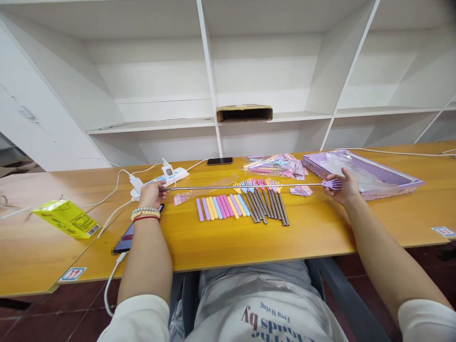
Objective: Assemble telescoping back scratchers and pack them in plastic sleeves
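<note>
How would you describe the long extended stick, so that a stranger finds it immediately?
On the long orange wooden table, look above the row of short pastel sticks. The thin silver telescopic rod with a purple claw head spans from left hand to right hand. Only this one is fully extended and held.

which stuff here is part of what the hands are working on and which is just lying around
In hand or part of the work:
- extended back scratcher, left hand at one end, right hand at the purple claw end
- row of collapsed scratchers
- bagged scratchers
- purple box

Just lying about:
- power strip
- black phone
- yellow carton
- cardboard box on the shelf
</note>
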A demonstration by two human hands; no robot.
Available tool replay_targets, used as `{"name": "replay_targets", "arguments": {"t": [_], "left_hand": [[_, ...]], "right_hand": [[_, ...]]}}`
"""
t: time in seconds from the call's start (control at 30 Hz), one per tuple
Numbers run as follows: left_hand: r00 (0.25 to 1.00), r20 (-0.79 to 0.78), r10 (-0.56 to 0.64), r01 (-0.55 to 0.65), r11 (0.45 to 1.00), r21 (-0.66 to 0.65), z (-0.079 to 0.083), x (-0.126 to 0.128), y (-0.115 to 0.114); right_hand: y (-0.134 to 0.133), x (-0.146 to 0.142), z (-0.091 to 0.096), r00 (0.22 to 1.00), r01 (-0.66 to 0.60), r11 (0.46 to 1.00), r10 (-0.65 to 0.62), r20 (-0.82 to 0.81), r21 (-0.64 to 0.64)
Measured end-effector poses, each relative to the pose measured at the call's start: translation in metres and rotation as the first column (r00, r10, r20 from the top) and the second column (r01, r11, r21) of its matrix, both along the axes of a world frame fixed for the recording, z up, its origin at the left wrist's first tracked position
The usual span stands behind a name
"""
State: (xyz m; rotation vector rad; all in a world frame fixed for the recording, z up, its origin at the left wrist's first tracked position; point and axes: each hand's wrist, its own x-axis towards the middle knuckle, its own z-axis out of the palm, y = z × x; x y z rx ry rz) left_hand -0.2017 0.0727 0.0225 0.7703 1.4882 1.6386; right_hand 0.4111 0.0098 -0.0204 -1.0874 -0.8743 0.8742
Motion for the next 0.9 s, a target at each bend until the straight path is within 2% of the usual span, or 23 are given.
{"name": "replay_targets", "arguments": {"t": [0.1, 0.13, 0.3, 0.4, 0.53, 0.67, 0.73, 0.8, 0.9], "left_hand": [[0.996, -0.024, -0.091, 0.089, 0.993, -0.071, 0.003, -0.002, -0.007], [0.993, -0.028, -0.118, 0.115, 0.989, -0.091, 0.004, -0.002, -0.009], [0.974, -0.039, -0.224, 0.219, 0.969, -0.112, 0.01, 0.004, -0.016], [0.947, -0.009, -0.32, 0.319, 0.947, -0.042, 0.019, 0.016, -0.021], [0.898, 0.011, -0.44, 0.438, 0.896, 0.075, 0.031, 0.055, -0.021], [0.856, -0.053, -0.515, 0.518, 0.849, 0.106, 0.032, 0.119, -0.012], [0.868, -0.082, -0.49, 0.497, 0.86, 0.121, 0.028, 0.143, -0.008], [0.886, -0.093, -0.455, 0.464, 0.876, 0.131, 0.024, 0.154, -0.004], [0.902, -0.093, -0.421, 0.43, 0.892, 0.136, 0.02, 0.154, -0.002]], "right_hand": [[0.0, 0.001, 0.002, 0.98, -0.097, 0.986, 0.071, -0.186, -0.138], [0.0, 0.001, 0.002, 0.975, -0.09, 0.985, 0.057, -0.216, -0.146], [-0.001, 0.002, 0.005, 0.97, -0.061, 0.992, 0.033, -0.243, -0.111], [-0.003, 0.008, 0.01, 0.972, -0.018, 0.999, 0.011, -0.235, -0.028], [0.003, -0.001, 0.022, 0.966, -0.018, 0.998, 0.033, -0.257, 0.06], [0.018, -0.048, 0.036, 0.96, -0.16, 0.982, 0.179, -0.215, 0.102], [0.026, -0.071, 0.042, 0.965, -0.137, 0.983, 0.161, -0.207, 0.125], [0.031, -0.085, 0.046, 0.968, -0.079, 0.986, 0.111, -0.224, 0.147], [0.033, -0.089, 0.05, 0.971, -0.045, 0.986, 0.081, -0.227, 0.16]]}}
